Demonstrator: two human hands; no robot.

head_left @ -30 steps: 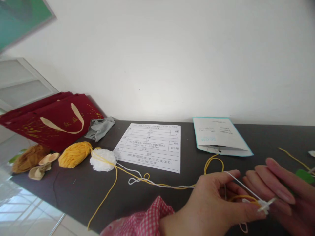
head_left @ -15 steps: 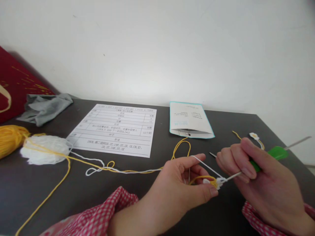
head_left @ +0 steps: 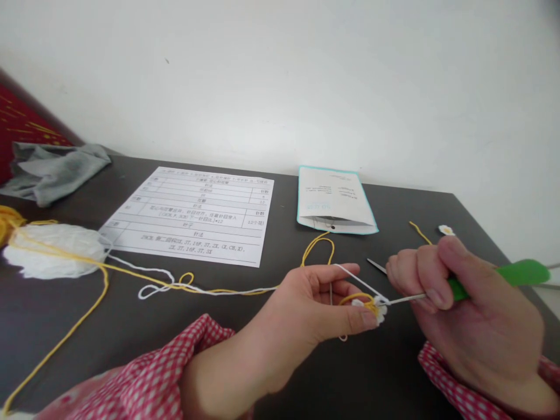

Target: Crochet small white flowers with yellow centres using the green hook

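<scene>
Between the thumb and fingers of my left hand (head_left: 319,303) is a small crochet flower (head_left: 380,310) with a yellow centre and white edge. White yarn (head_left: 361,280) runs taut from my raised index finger down to it. My right hand (head_left: 468,303) is closed round a green-handled crochet hook (head_left: 406,298), whose tip is at the flower's upper edge; the stitches there are too small to make out. A pointed metal tip (head_left: 377,266) sticks out beyond the right fingers; its kind is hidden.
White yarn ball (head_left: 56,251) and yellow yarn (head_left: 6,224) lie left, their strands crossing the dark table. Behind are a printed pattern sheet (head_left: 188,216), a white packet (head_left: 335,201) and grey cloth (head_left: 65,169). Another white flower (head_left: 446,230) lies right.
The view has shifted, so the table things appear further left and higher. The hook's shaft sits closer to the flower, and more of its green handle shows beyond my right hand.
</scene>
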